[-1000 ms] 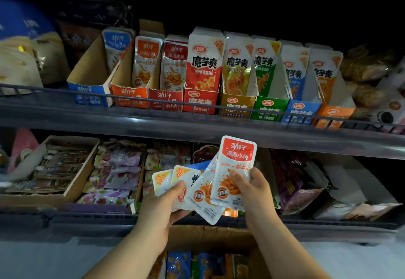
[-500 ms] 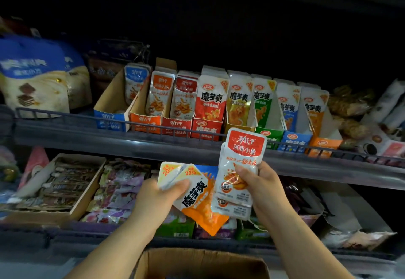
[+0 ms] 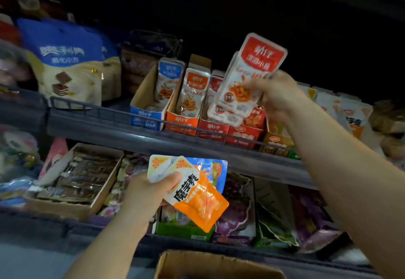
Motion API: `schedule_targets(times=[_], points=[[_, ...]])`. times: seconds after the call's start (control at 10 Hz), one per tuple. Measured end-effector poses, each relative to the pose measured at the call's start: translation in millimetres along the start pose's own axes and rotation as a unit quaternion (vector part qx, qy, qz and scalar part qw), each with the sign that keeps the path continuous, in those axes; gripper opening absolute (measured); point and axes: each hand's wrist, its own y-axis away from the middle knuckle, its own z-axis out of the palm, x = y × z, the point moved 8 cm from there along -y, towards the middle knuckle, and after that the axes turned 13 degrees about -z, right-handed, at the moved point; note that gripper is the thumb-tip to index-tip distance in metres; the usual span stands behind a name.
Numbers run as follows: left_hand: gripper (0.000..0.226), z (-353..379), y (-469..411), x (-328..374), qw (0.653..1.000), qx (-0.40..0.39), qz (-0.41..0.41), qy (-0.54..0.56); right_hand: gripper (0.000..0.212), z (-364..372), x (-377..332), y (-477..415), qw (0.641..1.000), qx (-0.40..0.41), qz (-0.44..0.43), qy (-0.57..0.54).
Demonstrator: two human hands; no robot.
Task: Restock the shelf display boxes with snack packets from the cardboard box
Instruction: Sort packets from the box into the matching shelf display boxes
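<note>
Red packets (image 3: pixel 252 75), a small stack of them, stand with the long axis near upright. The red-banded top points up and leans a little to the right, and the printed face is turned toward the camera. The right hand (image 3: pixel 279 96) pinches the stack at its right edge, fingers curled round it. It holds the stack just in front of and above the red box (image 3: pixel 213 128), with the lower ends overlapping the box's opening. Half a second ago the stack was lower than the red box, close beside the other hand's packets; it has since risen and moved right, well apart from them. The left hand (image 3: pixel 146 191) stays below the red box and to its left, gripping a fan of packets. In front is an orange packet (image 3: pixel 205 206) lying on a diagonal, its orange end pointing down and right, with a blue packet (image 3: pixel 217 169) behind it. The stack's pouches are white with a red header band bearing white characters and an orange picture of snack pieces lower down; blur softens their edges. The carton (image 3: pixel 219 265) shows its rim well below the red box.
</note>
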Motion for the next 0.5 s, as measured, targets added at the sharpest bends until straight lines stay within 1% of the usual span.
schedule_targets(times=[0.1,0.2,0.3,0.4,0.5], points=[[0.013,-1,-4,3,1.0,-0.003,0.008,-0.014,0.023,5,-7,-24,0.997,0.035,-0.043,0.052],[0.016,-3,-8,5,1.0,0.006,0.009,-0.023,0.038,16,-1,-34,0.989,0.048,-0.055,0.125],[0.012,-6,-15,5,0.999,0.012,0.011,-0.033,0.037,20,12,-38,0.986,0.055,-0.034,0.153],[0.011,-9,-22,5,0.999,0.022,0.007,-0.037,0.037,22,24,-36,0.985,0.037,-0.01,0.168],[0.018,-6,-40,-5,0.998,0.015,0.008,-0.055,0.037,25,39,-30,0.991,0.024,0.021,0.133]])
